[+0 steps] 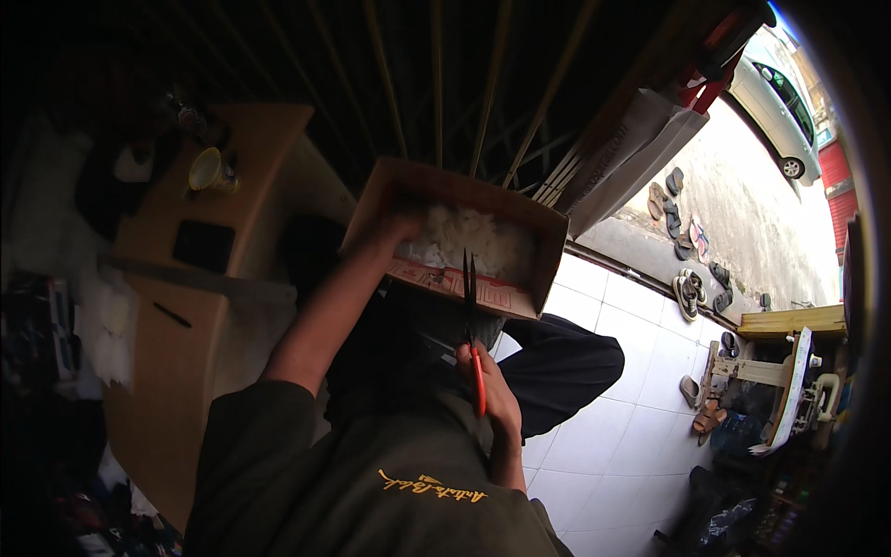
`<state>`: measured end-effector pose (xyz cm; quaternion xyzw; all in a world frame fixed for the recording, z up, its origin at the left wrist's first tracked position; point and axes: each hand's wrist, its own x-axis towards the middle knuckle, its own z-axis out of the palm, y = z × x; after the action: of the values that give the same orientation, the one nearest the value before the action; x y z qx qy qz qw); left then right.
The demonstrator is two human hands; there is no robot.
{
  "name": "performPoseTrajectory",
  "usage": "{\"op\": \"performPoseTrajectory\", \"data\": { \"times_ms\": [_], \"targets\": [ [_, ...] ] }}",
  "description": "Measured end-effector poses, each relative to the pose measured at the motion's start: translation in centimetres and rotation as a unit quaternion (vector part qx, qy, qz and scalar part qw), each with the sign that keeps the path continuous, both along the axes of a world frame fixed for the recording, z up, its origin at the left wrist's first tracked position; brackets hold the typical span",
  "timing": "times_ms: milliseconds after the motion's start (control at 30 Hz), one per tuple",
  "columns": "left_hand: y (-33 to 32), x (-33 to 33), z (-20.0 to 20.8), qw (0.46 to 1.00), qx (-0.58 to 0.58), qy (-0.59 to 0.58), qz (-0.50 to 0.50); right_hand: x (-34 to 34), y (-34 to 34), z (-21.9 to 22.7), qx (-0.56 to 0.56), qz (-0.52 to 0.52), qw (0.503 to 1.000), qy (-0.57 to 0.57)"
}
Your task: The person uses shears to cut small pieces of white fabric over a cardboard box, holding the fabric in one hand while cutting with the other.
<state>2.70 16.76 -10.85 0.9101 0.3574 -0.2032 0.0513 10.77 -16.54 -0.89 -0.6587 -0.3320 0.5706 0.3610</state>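
Observation:
An open cardboard box (pixel 548 251) stands before me at knee height, with white fluffy material (pixel 469 230) inside it. My left hand (pixel 404 226) reaches over the box's left side and in next to the fluff. Its fingers are blurred and partly hidden, so what they hold, if anything, does not show. Below the box, my right hand (pixel 497 385) is closed around the orange handles of a pair of scissors (pixel 471 302). Their dark blades point upward, away from me, overlapping the box's near wall, with a narrow gap between the tips.
At left are wooden desks (pixel 167 371) with a dark phone-like slab (pixel 204 245), a pen (pixel 173 316) and a yellowish cup (pixel 206 169). A folding metal gate (pixel 436 93) rises behind the box. To the right lie white floor tiles (pixel 603 390), a pale bag (pixel 631 148), several shoes (pixel 687 292) and a sewing machine (pixel 789 390).

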Motion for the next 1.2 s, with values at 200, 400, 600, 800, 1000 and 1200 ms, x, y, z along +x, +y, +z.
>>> {"op": "performPoseTrajectory", "data": {
  "times_ms": [200, 400, 600, 800, 1000, 1200],
  "targets": [
    [0.0, -0.3, -1.6, 0.997, 0.006, -0.080, -0.004, 0.3, -1.1, -1.5, -0.002, -0.017, 0.999, 0.031],
    [-0.7, -0.2, -2.0, 0.988, -0.151, -0.005, 0.040, 0.2, -1.4, -1.7, -0.008, -0.026, 0.999, 0.022],
    [0.7, -0.5, -3.0, 0.962, -0.245, 0.004, 0.117, 0.1, -1.0, -0.1, 0.001, -0.030, 1.000, 0.005],
    [-0.8, -1.8, 3.6, 0.984, -0.129, -0.123, -0.014, 0.6, -1.1, -0.5, -0.038, -0.009, 0.999, 0.004],
    [-5.9, -4.5, 10.7, 0.884, -0.249, -0.366, 0.150, 0.4, -0.8, 0.8, -0.032, -0.025, 0.999, 0.008],
    [-6.2, -5.8, 10.0, 0.822, -0.309, -0.395, 0.270, 0.3, -0.7, 0.0, -0.032, -0.017, 0.999, 0.000]
  ]
}}
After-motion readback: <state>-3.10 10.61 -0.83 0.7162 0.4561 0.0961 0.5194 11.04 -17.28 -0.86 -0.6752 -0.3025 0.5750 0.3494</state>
